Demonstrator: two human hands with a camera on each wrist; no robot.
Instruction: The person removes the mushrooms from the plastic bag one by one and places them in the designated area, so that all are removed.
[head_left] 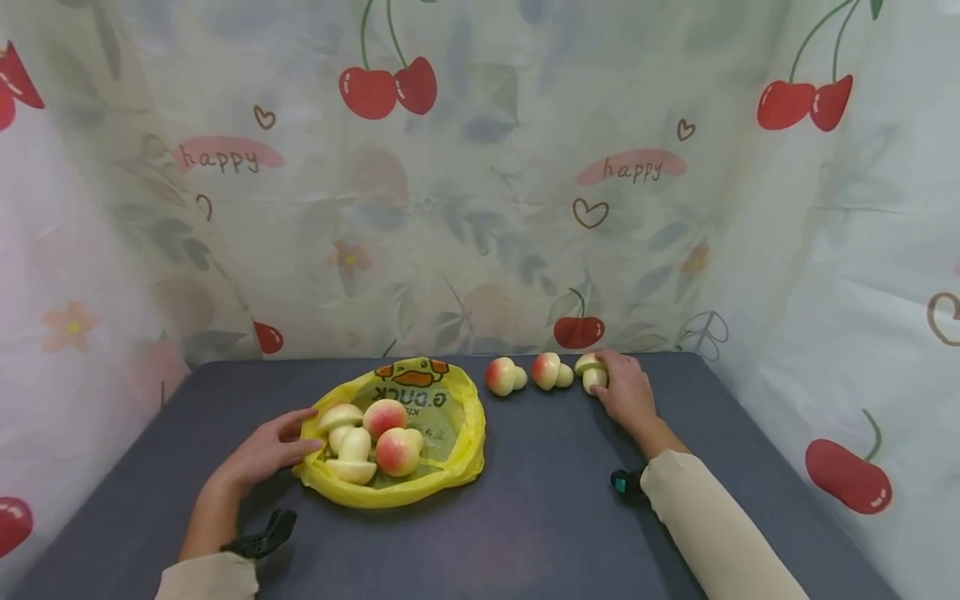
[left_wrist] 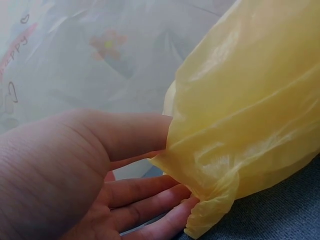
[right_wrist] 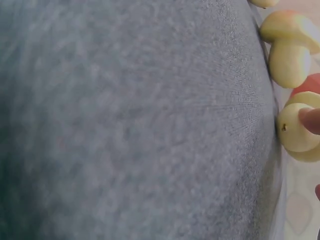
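Note:
A yellow plastic bag (head_left: 470, 454), its mouth spread wide and a duck print inside, lies on the dark table left of centre. Several toy mushrooms with cream stems, some capped in red, are in it, one of them a red-capped mushroom (head_left: 398, 451). My left hand (head_left: 266, 450) holds the bag's left rim; in the left wrist view the yellow plastic (left_wrist: 240, 120) hides its fingertips. At the table's back, my right hand (head_left: 626, 392) grips a pale mushroom (head_left: 593, 380). In the right wrist view a thumb (right_wrist: 311, 120) presses on that mushroom's stem (right_wrist: 295, 132).
Two red-capped mushrooms, a left one (head_left: 504, 377) and a right one (head_left: 550, 372), lie in a row beside the right hand, near the table's (head_left: 525, 508) back edge. A cherry-print curtain (head_left: 480, 183) hangs behind the table and along both sides.

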